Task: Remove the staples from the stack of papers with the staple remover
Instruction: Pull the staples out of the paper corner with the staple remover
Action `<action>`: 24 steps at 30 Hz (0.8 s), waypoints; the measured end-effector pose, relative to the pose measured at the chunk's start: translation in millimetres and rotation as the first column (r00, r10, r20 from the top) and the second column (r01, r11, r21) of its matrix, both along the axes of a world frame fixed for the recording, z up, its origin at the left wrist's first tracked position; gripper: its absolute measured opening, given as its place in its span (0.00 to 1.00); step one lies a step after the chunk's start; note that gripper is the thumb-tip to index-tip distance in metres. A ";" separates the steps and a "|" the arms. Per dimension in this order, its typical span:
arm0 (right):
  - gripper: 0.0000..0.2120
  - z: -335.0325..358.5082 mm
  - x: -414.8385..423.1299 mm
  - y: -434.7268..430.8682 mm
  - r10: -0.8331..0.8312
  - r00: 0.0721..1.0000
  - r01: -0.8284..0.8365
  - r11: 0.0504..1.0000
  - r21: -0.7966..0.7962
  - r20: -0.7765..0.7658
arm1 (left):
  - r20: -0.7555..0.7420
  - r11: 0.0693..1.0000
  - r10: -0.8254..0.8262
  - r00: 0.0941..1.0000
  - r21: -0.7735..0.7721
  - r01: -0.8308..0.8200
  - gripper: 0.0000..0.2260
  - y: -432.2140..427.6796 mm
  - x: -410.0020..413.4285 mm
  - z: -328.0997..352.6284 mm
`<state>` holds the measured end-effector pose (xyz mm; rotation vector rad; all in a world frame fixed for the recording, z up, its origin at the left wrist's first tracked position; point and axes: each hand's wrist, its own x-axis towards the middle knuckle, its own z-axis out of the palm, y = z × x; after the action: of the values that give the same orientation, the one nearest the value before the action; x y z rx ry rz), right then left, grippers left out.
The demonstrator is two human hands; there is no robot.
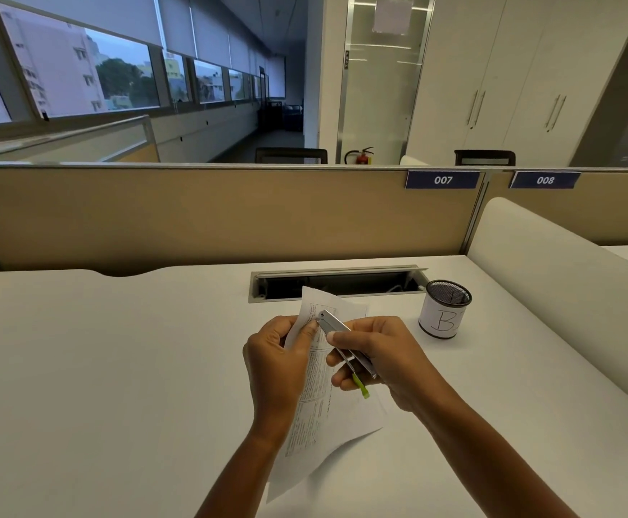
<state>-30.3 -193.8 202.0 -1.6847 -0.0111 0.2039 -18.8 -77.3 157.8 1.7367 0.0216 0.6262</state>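
Observation:
A stack of printed papers [319, 413] is lifted off the white desk [110, 368], its far corner raised. My left hand [278, 357] pinches the papers along their left edge near that corner. My right hand [376, 357] is closed around a slim metal staple remover [346, 343] with a green tip at its near end. The remover's front tip rests on the paper's top corner, right beside my left thumb. No staple is visible at this size.
A black mesh cup [443, 308] wrapped in white paper marked "B" stands to the right of the hands. An open cable slot [338, 284] lies behind the papers. Beige partition walls [211, 214] close the desk at the back, and a white divider [566, 293] runs along the right.

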 end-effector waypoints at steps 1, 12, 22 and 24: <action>0.07 0.4 0.5 0.6 0.000 1.000 0.000 1.000 -0.019 0.006 | 0.009 1.000 0.007 1.000 0.005 -0.007 0.04 0.3 0.7 -0.3; 0.05 -8.9 10.1 -5.7 -0.113 0.968 0.184 0.926 -0.331 0.223 | 0.094 0.998 -0.061 0.994 -0.012 0.063 0.08 -6.1 -6.2 5.4; 0.05 3.9 2.4 -7.8 0.134 0.989 -0.122 0.980 0.155 -0.067 | 0.013 0.990 -0.071 0.997 -0.124 0.072 0.08 -0.6 2.4 14.1; 0.04 4.6 2.5 -7.9 0.143 0.984 -0.120 0.973 0.198 -0.107 | 0.012 0.988 -0.076 0.997 -0.131 0.077 0.09 -1.5 1.6 13.7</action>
<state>-27.8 -201.7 206.6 -1.4789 -0.0509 0.3929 -17.2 -78.7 171.5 1.6008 -0.0088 0.5624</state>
